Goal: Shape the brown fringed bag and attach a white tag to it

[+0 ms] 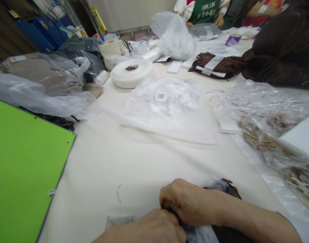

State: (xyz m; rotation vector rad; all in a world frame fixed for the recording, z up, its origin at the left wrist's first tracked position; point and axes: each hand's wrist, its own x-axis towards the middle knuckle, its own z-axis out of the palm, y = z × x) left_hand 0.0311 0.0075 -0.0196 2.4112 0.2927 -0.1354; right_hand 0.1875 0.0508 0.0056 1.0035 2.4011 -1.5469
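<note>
Both my hands are at the near edge of the white table [114, 158]. My right hand [187, 202] is curled, its fingers closed on a dark brown item in a clear plastic bag [221, 189]. My left hand [154, 229] sits just below it at the frame's bottom, fingers bent and pressed against the same bagged item. Most of the item is hidden under my hands and forearm.
A stack of clear plastic bags with a barcode label [169, 111] lies mid-table. A white tape roll [131, 72] sits behind it. A green board [23, 168] is at left, bagged tags [270, 131] at right, brown garments [278, 54] far right. Another person [205, 11] works across the table.
</note>
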